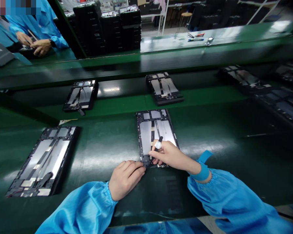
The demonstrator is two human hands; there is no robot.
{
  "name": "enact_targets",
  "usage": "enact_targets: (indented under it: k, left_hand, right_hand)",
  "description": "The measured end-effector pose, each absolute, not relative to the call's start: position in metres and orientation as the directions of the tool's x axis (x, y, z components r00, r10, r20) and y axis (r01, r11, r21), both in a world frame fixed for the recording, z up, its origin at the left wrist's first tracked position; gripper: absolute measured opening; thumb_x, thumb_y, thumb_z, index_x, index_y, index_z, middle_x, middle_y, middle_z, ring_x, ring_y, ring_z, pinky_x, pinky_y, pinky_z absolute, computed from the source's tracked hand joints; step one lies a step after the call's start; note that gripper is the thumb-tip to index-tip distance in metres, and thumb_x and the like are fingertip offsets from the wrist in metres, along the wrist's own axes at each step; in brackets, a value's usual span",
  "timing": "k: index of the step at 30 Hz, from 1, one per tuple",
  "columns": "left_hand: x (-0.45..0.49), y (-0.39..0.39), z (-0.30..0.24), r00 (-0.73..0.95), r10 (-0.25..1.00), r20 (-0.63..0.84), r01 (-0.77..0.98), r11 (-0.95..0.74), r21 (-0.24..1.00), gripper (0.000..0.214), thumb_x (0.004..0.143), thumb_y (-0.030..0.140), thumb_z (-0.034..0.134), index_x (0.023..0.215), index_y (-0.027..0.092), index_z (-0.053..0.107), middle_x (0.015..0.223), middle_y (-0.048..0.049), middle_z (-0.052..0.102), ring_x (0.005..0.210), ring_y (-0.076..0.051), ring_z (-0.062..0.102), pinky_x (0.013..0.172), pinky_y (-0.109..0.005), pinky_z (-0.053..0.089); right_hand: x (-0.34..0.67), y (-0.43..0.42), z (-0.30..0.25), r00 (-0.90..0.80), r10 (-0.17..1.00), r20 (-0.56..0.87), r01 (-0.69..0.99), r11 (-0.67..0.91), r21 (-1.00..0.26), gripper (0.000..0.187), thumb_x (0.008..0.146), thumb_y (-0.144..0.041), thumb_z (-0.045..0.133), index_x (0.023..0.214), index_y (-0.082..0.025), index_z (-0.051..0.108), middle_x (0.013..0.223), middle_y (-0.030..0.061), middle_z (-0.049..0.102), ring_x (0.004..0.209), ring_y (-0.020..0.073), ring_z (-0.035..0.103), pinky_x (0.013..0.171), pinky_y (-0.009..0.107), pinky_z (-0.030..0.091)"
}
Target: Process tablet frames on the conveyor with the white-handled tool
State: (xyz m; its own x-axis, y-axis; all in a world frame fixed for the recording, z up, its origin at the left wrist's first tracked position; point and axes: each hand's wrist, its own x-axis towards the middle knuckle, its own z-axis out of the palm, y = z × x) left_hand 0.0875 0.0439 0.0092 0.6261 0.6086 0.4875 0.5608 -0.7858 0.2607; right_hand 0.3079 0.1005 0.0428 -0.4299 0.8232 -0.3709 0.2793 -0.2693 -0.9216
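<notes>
An opened tablet (145, 130), its inside showing silver plates, a black frame and dark ribbon cables, lies in front of me on the green work surface. At its near left corner, my left hand (127, 177) has its fingers held together and bent, the fingertips against the edge. My right hand (167, 154) is closed in a pen-like grip on a slim black tool (160, 139) with a pale band. That tool slants down toward the tablet's near edge; its tip is hidden by the fingers. A blue wrist strap (202, 172) circles my right wrist.
Another opened tablet (40, 159) lies to the left. Two more, the far-left tablet (80, 96) and the far-middle tablet (163, 87), rest on the strip behind. Several dark units (280, 100) sit at right. Beyond a ledge, a co-worker's hands (40, 47) work beside black stacked trays (120, 31).
</notes>
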Motion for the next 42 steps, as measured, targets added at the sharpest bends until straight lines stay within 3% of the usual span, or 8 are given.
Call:
enact_targets:
  k: [8, 16, 21, 27, 34, 42]
  left_hand:
    - [0.087, 0.043, 0.009, 0.633, 0.614, 0.472, 0.572, -0.781, 0.25, 0.016, 0.097, 0.017, 0.052, 0.108, 0.017, 0.062, 0.101, -0.0057, 0.069, 0.088, -0.015, 0.062, 0.076, -0.028, 0.049]
    - [0.081, 0.045, 0.014, 0.746, 0.535, 0.396, 0.545, -0.833, 0.096, 0.03, 0.098, 0.011, 0.041, 0.121, 0.018, 0.06, 0.106, -0.0079, 0.066, 0.089, -0.019, 0.059, 0.071, -0.03, 0.047]
    - [0.083, 0.045, 0.016, 0.743, 0.535, 0.403, 0.548, -0.831, 0.093, 0.031, 0.099, 0.012, 0.038, 0.119, 0.017, 0.061, 0.106, -0.0086, 0.066, 0.09, -0.019, 0.058, 0.07, -0.031, 0.048]
    - [0.082, 0.043, 0.012, 0.724, 0.56, 0.403, 0.559, -0.818, 0.132, 0.028, 0.099, 0.012, 0.043, 0.12, 0.018, 0.06, 0.108, -0.008, 0.065, 0.093, -0.019, 0.059, 0.074, -0.031, 0.049]
    - [0.083, 0.043, 0.008, 0.709, 0.561, 0.426, 0.578, -0.81, 0.105, 0.027, 0.096, 0.011, 0.048, 0.119, 0.019, 0.061, 0.114, -0.0097, 0.063, 0.099, -0.022, 0.058, 0.078, -0.033, 0.05]
    - [0.086, 0.043, 0.011, 0.761, 0.538, 0.364, 0.577, -0.817, 0.002, 0.038, 0.098, 0.01, 0.037, 0.13, 0.02, 0.055, 0.116, -0.0116, 0.061, 0.1, -0.024, 0.057, 0.078, -0.034, 0.048]
  right_hand:
    - [0.309, 0.101, 0.043, -0.437, 0.821, -0.367, 0.289, -0.258, -0.922, 0.026, 0.08, -0.041, 0.069, 0.076, -0.019, 0.054, 0.057, -0.0007, 0.065, 0.06, 0.0204, 0.072, 0.051, 0.026, 0.057]
    - [0.313, 0.098, 0.045, -0.416, 0.845, -0.337, 0.28, -0.234, -0.931, 0.018, 0.084, -0.033, 0.064, 0.077, -0.02, 0.054, 0.06, -0.0006, 0.065, 0.062, 0.0201, 0.071, 0.053, 0.026, 0.056]
    - [0.335, 0.087, 0.044, -0.329, 0.919, -0.215, 0.35, -0.092, -0.932, 0.02, 0.09, -0.037, 0.059, 0.079, -0.02, 0.058, 0.07, 0.0009, 0.064, 0.065, 0.018, 0.067, 0.054, 0.025, 0.051]
    - [0.339, 0.08, 0.046, -0.353, 0.919, -0.177, 0.455, 0.004, -0.89, 0.016, 0.091, -0.032, 0.058, 0.081, -0.019, 0.062, 0.072, 0.0007, 0.065, 0.06, 0.0156, 0.063, 0.055, 0.026, 0.046]
    - [0.338, 0.081, 0.041, -0.339, 0.918, -0.206, 0.359, -0.076, -0.93, 0.019, 0.091, -0.035, 0.06, 0.08, -0.019, 0.059, 0.068, 0.0009, 0.068, 0.063, 0.0186, 0.068, 0.056, 0.027, 0.05]
    - [0.336, 0.082, 0.043, -0.331, 0.921, -0.204, 0.333, -0.089, -0.939, 0.016, 0.089, -0.03, 0.061, 0.078, -0.018, 0.06, 0.069, 0.0018, 0.066, 0.068, 0.0203, 0.071, 0.061, 0.029, 0.054]
